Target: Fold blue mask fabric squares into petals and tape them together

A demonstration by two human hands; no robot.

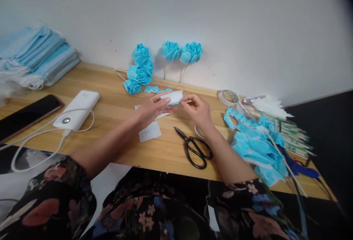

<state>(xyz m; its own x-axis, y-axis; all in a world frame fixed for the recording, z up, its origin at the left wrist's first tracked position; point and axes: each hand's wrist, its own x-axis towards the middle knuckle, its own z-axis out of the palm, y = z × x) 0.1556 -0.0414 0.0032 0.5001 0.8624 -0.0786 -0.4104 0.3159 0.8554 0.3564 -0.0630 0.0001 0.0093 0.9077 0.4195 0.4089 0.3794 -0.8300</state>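
Observation:
My left hand (156,108) grips a small white and light-blue rectangular piece of sheet material (173,96), thumb on top and fingers beneath. At its right edge my right hand (198,109) is closed in a pinch, fingertips touching the corner. Similar pale pieces (149,131) lie on the table under my left wrist. Black-handled scissors (194,150) rest below my right hand, blades pointing up-left. Beyond my hands are small blue cut pieces (151,89) and a cluster of blue handmade flowers (139,71).
Two blue flowers on sticks (170,51) lean on the wall. A stack of blue masks (41,56), a phone (30,115) and a white power bank (79,109) with cable are left. A tape roll (228,97) and blue scraps (250,144) sit right.

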